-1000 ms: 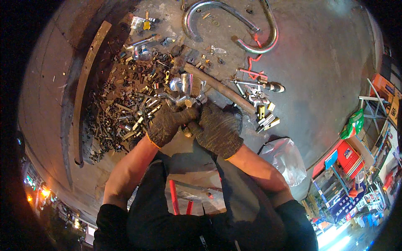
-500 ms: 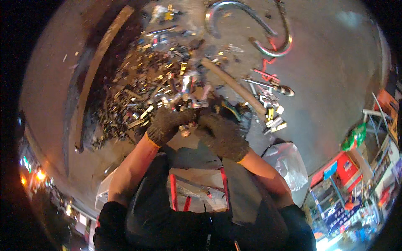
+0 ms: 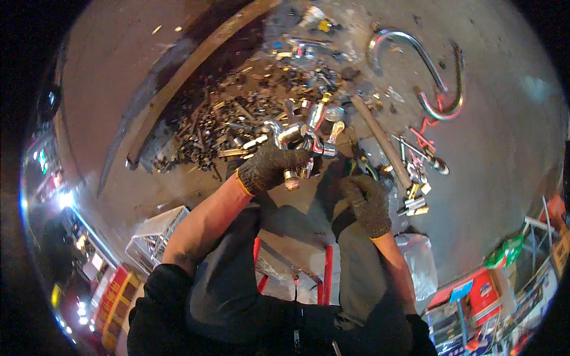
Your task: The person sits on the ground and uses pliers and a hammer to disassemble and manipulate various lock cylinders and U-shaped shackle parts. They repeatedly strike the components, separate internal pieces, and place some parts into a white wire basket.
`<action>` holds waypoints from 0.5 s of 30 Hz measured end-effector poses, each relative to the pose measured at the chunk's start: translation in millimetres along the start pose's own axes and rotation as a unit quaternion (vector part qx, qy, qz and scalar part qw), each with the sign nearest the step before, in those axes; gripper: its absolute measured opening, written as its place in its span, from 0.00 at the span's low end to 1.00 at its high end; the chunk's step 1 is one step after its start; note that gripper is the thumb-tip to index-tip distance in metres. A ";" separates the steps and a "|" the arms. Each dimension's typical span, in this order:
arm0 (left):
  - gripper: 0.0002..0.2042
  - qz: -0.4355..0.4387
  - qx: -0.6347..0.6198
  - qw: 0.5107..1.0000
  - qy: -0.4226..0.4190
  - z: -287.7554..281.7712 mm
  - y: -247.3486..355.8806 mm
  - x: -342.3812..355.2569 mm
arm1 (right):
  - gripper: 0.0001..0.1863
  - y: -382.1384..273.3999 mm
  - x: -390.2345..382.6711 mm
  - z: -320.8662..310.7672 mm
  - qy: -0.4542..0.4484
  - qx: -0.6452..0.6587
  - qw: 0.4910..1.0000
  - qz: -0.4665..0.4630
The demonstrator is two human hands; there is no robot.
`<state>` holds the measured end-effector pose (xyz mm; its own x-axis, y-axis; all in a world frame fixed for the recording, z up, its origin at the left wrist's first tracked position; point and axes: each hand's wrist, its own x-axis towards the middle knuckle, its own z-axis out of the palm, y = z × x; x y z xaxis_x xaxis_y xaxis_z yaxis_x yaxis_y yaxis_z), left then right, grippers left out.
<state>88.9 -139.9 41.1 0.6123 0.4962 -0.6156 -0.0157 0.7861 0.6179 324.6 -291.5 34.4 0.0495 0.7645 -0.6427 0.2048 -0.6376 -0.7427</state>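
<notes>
My left hand point(image 3: 274, 168), in a dark knit glove with an orange cuff, is closed around a chrome tap point(image 3: 289, 134). Shiny arms of the tap stick out above the fingers, and a threaded brass-coloured end shows below them. My right hand point(image 3: 367, 204), gloved alike, hovers apart from it by my right knee. Its fingers look loosely bent and apart, with nothing visible between them. Beyond the hands spreads a heap of small metal fittings point(image 3: 228, 113), brass and chrome mixed.
A long bar point(image 3: 196, 65) borders the heap on the left, and a short bar point(image 3: 383, 139) on the right. Farther right lie curved chrome pipes point(image 3: 415, 44), a screwdriver point(image 3: 438, 165) and loose fittings point(image 3: 412, 206). A clear plastic bag point(image 3: 417, 261) stands by my right leg, a wire basket point(image 3: 155, 234) at left.
My right hand has come away from the left and moved right and down toward my knee. The left hand keeps the tap. The whole view has shifted, with the heap now farther right.
</notes>
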 end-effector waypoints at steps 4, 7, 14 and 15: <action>0.16 0.000 -0.116 0.993 -0.007 -29.4 -5.6 -47.3 | 0.13 61.6 -6.7 15.1 0.003 -0.122 0.992 0.024; 0.17 0.031 -0.235 0.970 0.059 -46.8 -14.8 -110.5 | 0.15 90.8 -8.9 17.3 0.068 -0.216 0.947 -0.228; 0.16 0.151 -0.166 0.933 0.281 -61.1 -29.0 -287.5 | 0.16 63.4 -5.6 16.0 -0.008 -0.201 0.973 -0.113; 0.17 0.181 -0.165 0.928 0.279 -58.2 -30.2 -311.2 | 0.16 52.8 -8.9 17.7 -0.015 -0.202 0.973 -0.106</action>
<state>-147.2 -296.5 185.6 0.0162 0.7910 -0.6116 -0.4389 0.5552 0.7065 317.6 -333.6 -2.4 -0.0629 0.8683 -0.4920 0.5759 -0.3711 -0.7284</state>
